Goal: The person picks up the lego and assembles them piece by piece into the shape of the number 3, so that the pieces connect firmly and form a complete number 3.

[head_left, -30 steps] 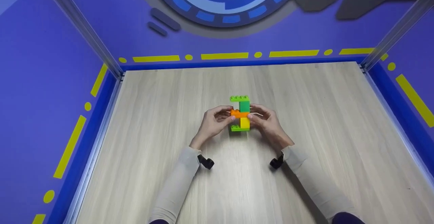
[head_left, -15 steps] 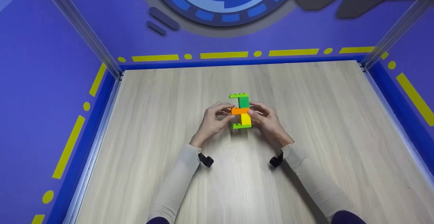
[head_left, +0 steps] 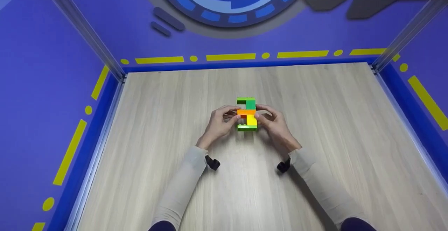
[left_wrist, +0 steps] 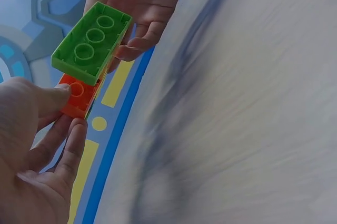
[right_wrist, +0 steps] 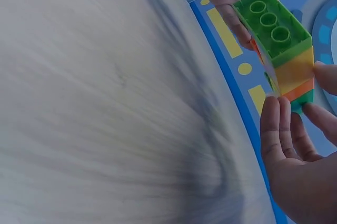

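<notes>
A joined stack of toy building bricks is held up between both hands, over the middle of the table. It has a light green brick (head_left: 246, 99) on top, then a dark green brick (head_left: 251, 104), an orange brick (head_left: 246, 112), a yellow brick (head_left: 251, 120) and a light green bottom brick (head_left: 247, 128). My left hand (head_left: 219, 122) pinches the orange brick's left end between thumb and fingers. On the right side, my right hand (head_left: 276, 123) grips the stack, thumb near the orange and yellow bricks. Both wrist views show the bottom brick's hollow underside (left_wrist: 95, 36).
A pale wood-grain table (head_left: 168, 101) lies beneath the hands. Blue-purple panels with yellow dashes (head_left: 231, 56) enclose its back and sides, with metal posts at the corners. A small black camera (head_left: 212, 162) sits on each wrist.
The stack has tilted: the top brick's studs, visible earlier, are now out of sight, and a dark underside shows below it. Both hands keep their hold and have barely moved.
</notes>
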### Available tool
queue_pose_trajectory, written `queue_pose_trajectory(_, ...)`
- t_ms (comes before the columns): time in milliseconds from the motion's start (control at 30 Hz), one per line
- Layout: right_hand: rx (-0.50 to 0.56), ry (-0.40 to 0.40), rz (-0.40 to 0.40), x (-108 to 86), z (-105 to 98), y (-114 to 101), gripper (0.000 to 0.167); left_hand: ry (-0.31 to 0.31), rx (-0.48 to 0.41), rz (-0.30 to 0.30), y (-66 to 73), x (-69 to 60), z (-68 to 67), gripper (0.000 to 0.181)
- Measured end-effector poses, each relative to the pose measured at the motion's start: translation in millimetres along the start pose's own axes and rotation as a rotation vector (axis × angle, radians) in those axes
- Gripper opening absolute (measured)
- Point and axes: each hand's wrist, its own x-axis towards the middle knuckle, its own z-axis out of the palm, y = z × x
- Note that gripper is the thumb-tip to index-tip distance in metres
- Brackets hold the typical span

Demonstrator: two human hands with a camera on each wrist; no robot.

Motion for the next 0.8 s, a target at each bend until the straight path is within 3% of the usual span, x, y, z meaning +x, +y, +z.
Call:
queue_pose_trajectory(367, -0.133, 0.015, -0.015, 3.3, 1.9, 10.5, 0.049, -0.021, -0.008, -0.073, -9.2, 4.1, 3.0, 0.035)
queue_pose_trajectory(800, -0.178, 0.008, 0.014, 9.3, 3.1, 17.8, 0.047, 0.001, -0.018, -0.128, -20.9, 11.3, 3.8, 0.030)
